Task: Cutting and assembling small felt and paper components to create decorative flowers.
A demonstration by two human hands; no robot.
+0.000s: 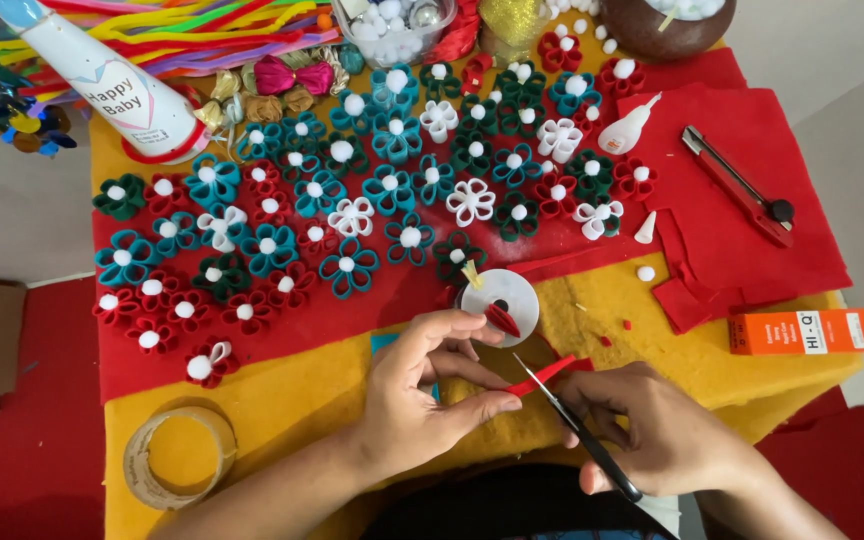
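Near the bottom edge of the yellow cloth (282, 390), the left hand (422, 400) pinches one end of a thin red felt strip (544, 374) between thumb and forefinger, closed firmly on it, while the right hand (652, 430) is wrapped around the handles of a pair of scissors (577, 425), whose blades meet the strip from below — whether they are parted or closed on the felt is too fine to tell. Just above the hands lies a white disc (502, 297) with a red folded petal resting on it, and beyond that the red felt sheet (712, 230) carries rows of finished teal, red, green and white flowers (352, 215) with white pompom centres. A roll of clear tape (180, 457) sits to the left, a red utility knife (742, 188) and a small glue bottle (627, 128) to the upper right, an orange box (804, 331) at the right edge. To cut well here, I judge the strip should be kept taut and level, the pinching fingers held clear of the blades, and the cut made square across — one clean snip near the pivot rather than nibbling with the tips, so the piece matches the others.
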